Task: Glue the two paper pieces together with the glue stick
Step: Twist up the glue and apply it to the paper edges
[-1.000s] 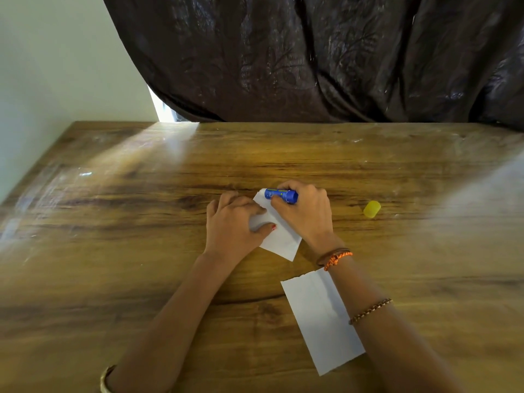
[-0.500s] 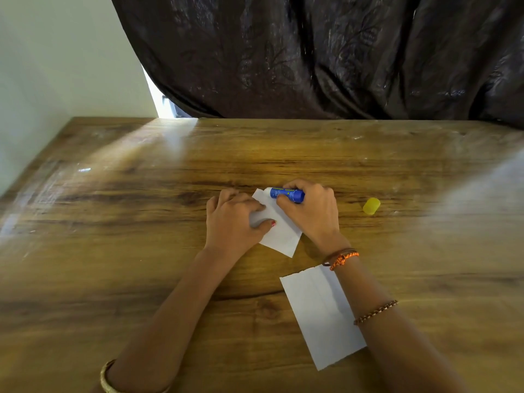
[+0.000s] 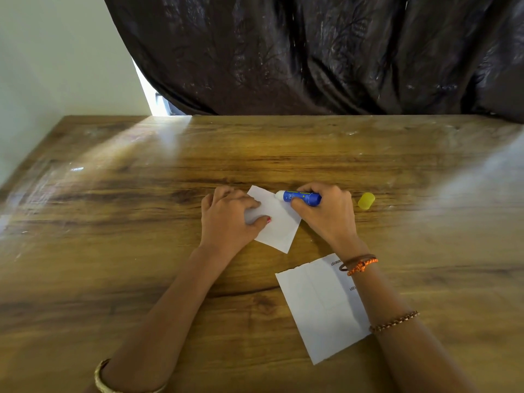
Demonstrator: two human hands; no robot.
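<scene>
The left hand [image 3: 226, 219] presses flat on a small paper piece [image 3: 279, 225] mid-surface [image 3: 141, 251]; the right hand [image 3: 329, 214] grips the blue glue stick [image 3: 300, 197], tip touching that paper's far edge. The second paper piece [image 3: 320, 307] lies toward the near edge.

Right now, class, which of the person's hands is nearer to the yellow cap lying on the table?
Right. The right hand, holding the glue stick, sits just left of the yellow cap. The left hand presses the smaller paper farther left, beyond the right hand.
</scene>
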